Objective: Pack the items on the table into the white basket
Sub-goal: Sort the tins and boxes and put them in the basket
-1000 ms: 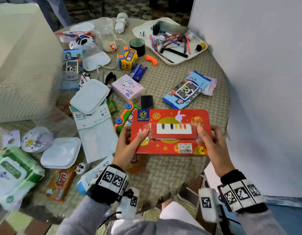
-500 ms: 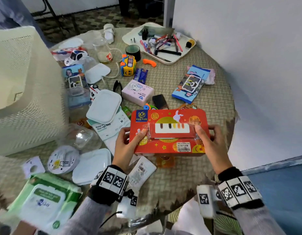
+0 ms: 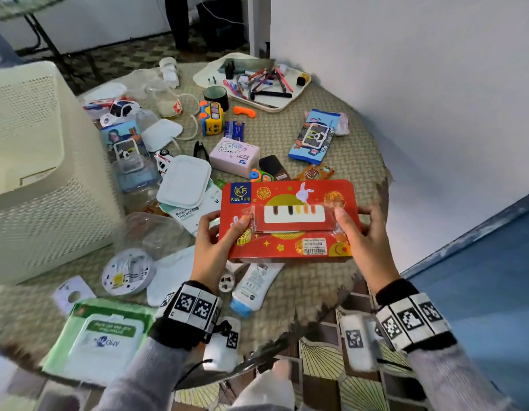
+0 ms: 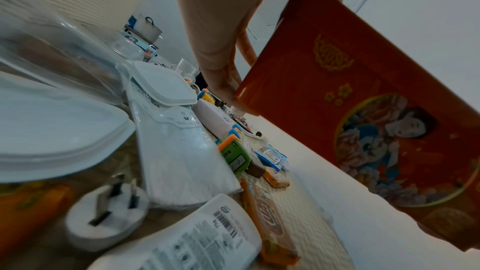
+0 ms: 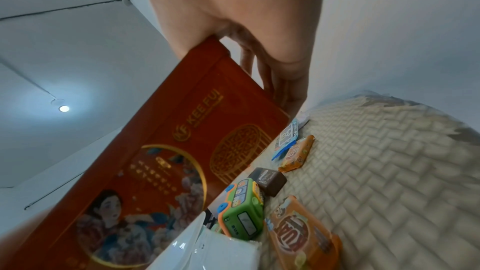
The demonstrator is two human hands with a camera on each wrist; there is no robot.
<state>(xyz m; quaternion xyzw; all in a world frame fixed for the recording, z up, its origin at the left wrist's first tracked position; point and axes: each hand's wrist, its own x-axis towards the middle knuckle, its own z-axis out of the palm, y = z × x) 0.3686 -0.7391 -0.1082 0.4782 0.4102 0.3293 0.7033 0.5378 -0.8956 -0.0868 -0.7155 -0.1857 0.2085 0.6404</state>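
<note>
1. At the left edge of the head view stands the white perforated plastic basket (image 3: 46, 173) on the round woven-topped table (image 3: 313, 295), its open mouth showing in the upper left.
2. In the lower left lies a green and white pack of wet wipes (image 3: 100, 336); just above it sits a round white plastic disc (image 3: 128, 272).
3. Left of centre, a white rectangular lid (image 3: 184, 180) rests on a white storage-bag packet (image 3: 195, 209).
4. The left hand (image 3: 214, 247) pinches the left end of the flat red rectangular tin box with gold print (image 3: 290, 218), thumb on the top face; the left wrist view shows its fingers (image 4: 221, 64) curled under the box's edge.
5. The red box is held above the table at the centre of the frame, clear of the surface and well apart from the basket; its underside (image 5: 166, 161) shows a printed figure.
6. Below the box lie a white tube with a blue cap (image 3: 254, 287), a green toy bus (image 5: 241, 208), a dark brown block (image 5: 269, 177) and an orange snack wrapper (image 5: 303, 235).
7. The right hand (image 3: 365, 237) pinches the box's right end, thumb on top, fingers (image 5: 283, 81) wrapped beneath.
8. At the upper centre-right sits a white tray of pens and tools (image 3: 290, 106); below it lies a blue cartoon-printed packet (image 3: 312, 137).
</note>
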